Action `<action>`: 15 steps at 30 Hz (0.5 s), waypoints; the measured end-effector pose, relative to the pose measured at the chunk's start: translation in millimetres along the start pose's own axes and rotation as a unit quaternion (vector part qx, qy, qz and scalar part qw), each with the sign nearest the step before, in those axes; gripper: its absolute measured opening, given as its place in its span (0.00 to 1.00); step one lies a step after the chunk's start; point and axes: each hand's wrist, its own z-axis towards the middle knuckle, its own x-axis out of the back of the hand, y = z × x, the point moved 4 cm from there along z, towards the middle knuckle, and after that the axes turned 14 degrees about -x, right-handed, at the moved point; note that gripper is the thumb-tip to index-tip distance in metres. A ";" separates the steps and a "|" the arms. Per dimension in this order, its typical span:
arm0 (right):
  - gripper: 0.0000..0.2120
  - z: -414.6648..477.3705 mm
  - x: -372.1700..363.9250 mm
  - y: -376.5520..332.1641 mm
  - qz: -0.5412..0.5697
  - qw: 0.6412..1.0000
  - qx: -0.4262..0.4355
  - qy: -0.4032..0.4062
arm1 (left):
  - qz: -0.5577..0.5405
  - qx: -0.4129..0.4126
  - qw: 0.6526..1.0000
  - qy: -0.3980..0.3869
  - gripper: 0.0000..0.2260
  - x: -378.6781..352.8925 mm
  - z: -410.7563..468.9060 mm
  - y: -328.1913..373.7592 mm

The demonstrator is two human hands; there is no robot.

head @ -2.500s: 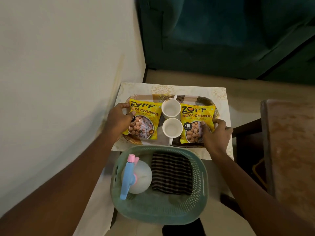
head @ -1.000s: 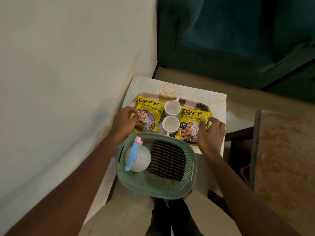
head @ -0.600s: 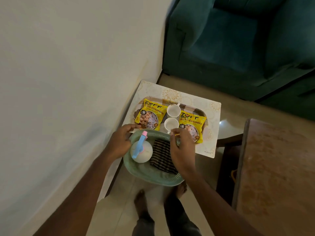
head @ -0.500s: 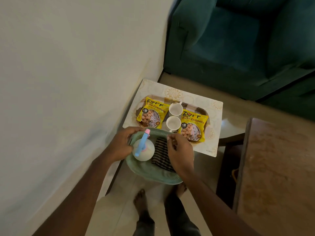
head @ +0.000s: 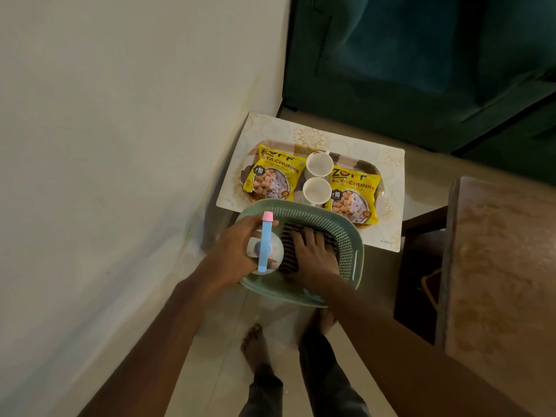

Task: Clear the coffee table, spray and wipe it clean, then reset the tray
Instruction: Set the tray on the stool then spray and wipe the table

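A brown tray sits on a small patterned table. It carries two yellow soya chunk packets and two white cups. In front of it stands a green basket. My left hand is wrapped around a white spray bottle with a blue and pink head. My right hand lies on a dark striped cloth inside the basket, with its fingers curled on it.
A white wall runs close along the left. A green armchair stands behind the table. A brown table top is at the right, with a dark gap beside it. My bare feet stand on the pale floor below the basket.
Both hands left the tray's sides and came back to the basket. The left hand took hold of the spray bottle and the right hand dropped onto the striped cloth.
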 end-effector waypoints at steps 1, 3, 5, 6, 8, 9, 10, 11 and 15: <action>0.46 1.7 -0.1 -1.9 -0.004 1.000 0.000 0.015 | 0.007 -0.002 1.000 0.012 0.29 0.4 0.2 0.8; 0.41 2.9 -2.1 -3.8 0.003 1.000 0.003 0.030 | 0.004 -0.009 0.999 0.039 0.31 0.4 -2.0 -0.1; 0.33 1.2 -3.1 -1.7 0.029 0.999 0.003 0.045 | 0.010 -0.013 0.997 0.078 0.29 1.2 -5.5 0.0; 0.29 -0.1 -2.3 0.2 0.046 0.997 0.002 0.055 | 0.016 -0.011 0.995 0.099 0.28 2.2 -7.1 0.4; 0.22 -1.0 2.3 3.4 0.082 0.994 0.000 0.070 | 0.030 -0.012 0.991 0.130 0.28 5.2 -8.7 2.5; 0.20 -0.2 6.0 4.8 0.110 0.991 -0.005 0.071 | 0.035 -0.015 0.990 0.138 0.28 6.8 -9.0 3.5; 0.18 -0.1 11.6 5.9 0.148 0.986 -0.014 0.073 | 0.038 -0.016 0.989 0.143 0.28 8.1 -9.4 5.5; 0.17 -0.2 16.3 7.3 0.196 0.978 -0.025 0.074 | 0.039 -0.016 0.988 0.147 0.29 9.3 -9.7 7.4; 0.08 -23.4 43.5 14.1 0.435 0.892 -0.091 0.085 | 0.036 -0.008 0.985 0.171 0.30 19.2 -11.5 25.2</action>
